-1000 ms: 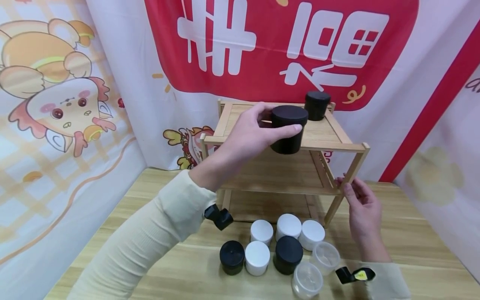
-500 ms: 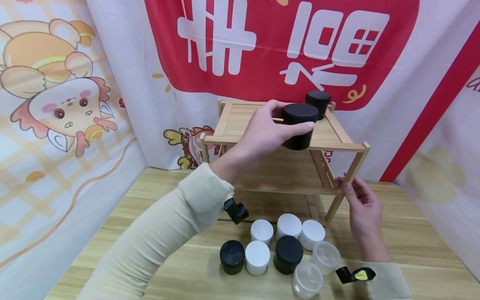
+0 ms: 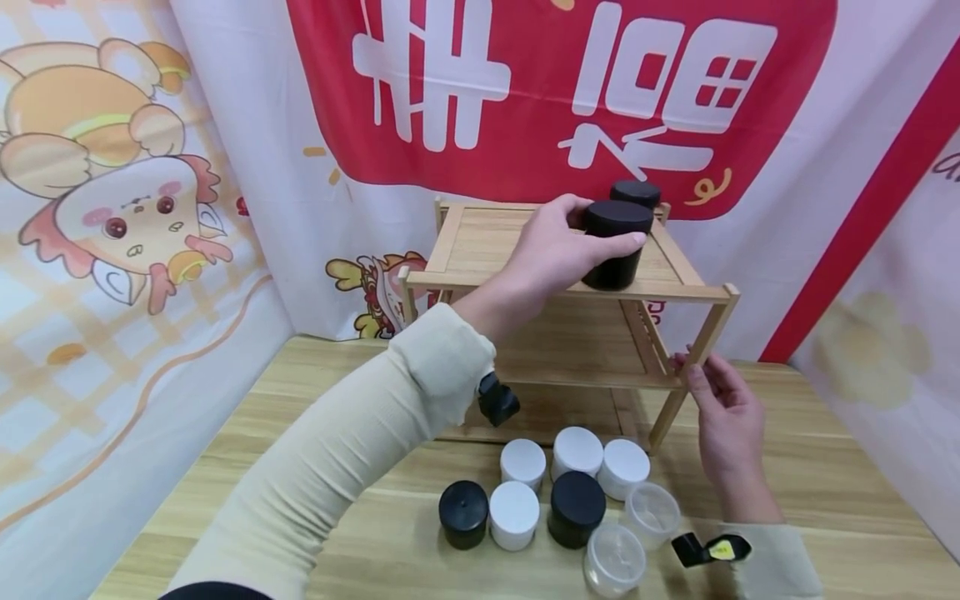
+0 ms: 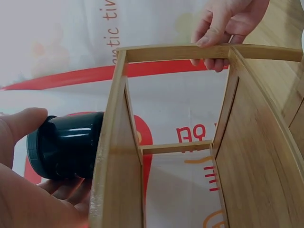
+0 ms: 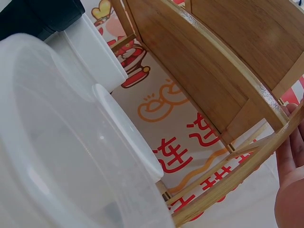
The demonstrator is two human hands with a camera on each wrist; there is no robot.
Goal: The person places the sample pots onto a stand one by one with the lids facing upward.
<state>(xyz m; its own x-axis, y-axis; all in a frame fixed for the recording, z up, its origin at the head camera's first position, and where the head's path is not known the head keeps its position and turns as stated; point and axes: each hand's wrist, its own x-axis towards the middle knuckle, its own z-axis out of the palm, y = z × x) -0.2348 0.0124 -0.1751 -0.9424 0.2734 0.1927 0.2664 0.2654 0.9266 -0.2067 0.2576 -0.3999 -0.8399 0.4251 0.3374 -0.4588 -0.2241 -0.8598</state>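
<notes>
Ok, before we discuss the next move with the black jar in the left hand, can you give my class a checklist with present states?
1. Left hand secure on the held jar: ok, thumb and fingers are round it.
2. Held jar upright: ok, its flat top faces up.
3. Right hand on the rack: ok, it grips the front right leg.
4. Base down on the top shelf: cannot tell, no view shows clear contact.
5. Gap to the rear black jar: cannot tell, the held jar partly hides it.
6. Tabletop free of jars: not ok, white jars, black jars and clear jars stand there.
</notes>
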